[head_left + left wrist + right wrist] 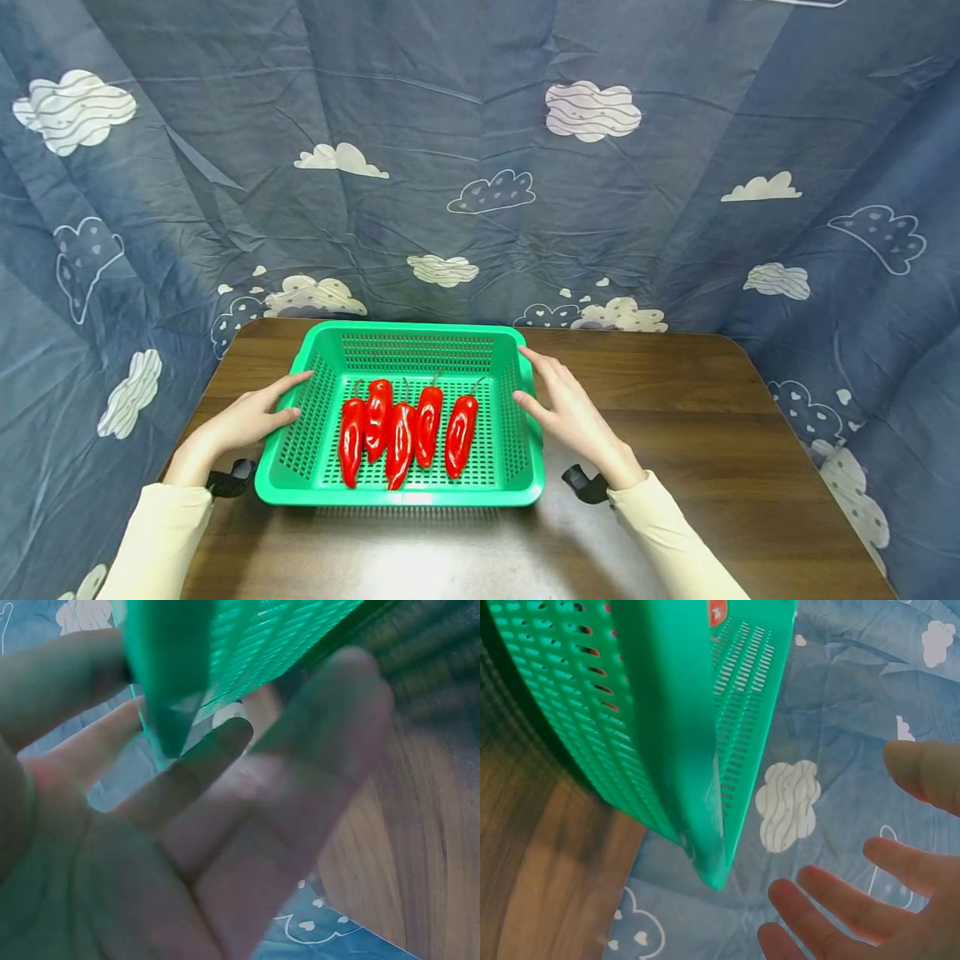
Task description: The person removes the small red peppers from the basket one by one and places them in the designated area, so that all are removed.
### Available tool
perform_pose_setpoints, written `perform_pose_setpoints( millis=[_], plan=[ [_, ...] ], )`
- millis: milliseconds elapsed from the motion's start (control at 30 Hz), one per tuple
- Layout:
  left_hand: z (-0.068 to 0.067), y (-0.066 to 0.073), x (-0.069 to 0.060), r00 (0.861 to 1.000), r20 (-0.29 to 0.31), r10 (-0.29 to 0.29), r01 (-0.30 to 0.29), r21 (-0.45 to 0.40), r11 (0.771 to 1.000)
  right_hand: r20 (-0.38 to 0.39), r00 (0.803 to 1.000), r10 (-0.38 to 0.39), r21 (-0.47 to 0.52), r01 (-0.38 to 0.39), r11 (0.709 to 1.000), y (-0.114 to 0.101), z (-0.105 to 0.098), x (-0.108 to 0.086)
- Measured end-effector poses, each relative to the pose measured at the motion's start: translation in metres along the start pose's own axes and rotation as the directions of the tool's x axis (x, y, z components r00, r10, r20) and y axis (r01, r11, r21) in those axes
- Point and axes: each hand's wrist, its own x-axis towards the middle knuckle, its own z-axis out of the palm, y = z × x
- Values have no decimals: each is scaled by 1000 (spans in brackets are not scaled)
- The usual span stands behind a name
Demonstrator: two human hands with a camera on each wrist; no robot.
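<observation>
A green plastic basket (397, 497) with slotted sides stands on the brown table. Inside it several glossy red chili peppers (460, 437) lie side by side, stems pointing away from me. My left hand (247, 421) is at the basket's left rim, thumb and index finger over the edge. In the left wrist view its other fingers (277, 795) extend loosely below the rim, blurred; contact there is unclear. At the right rim is my right hand (573, 408), fingers spread. The right wrist view shows these fingers (847, 900) relaxed and apart from the basket.
The wooden table (675, 433) extends to the right of the basket and in front of it. Behind and on both sides hangs a dark blue curtain (480, 125) with cloud prints. A black strap (588, 483) is around each wrist.
</observation>
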Motion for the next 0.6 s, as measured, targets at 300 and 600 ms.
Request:
perform_pose_setpoints(
  millis=[300, 600],
  plan=[
    [3, -8, 4, 1000, 8, 0, 2, -197, 980, 10, 1000, -14, 36, 14, 999, -4, 3, 7],
    [6, -26, 10, 991, 70, 111, -62, -490, 870, 26, 999, -37, 129, 34, 991, -9, 7, 16]
  ],
)
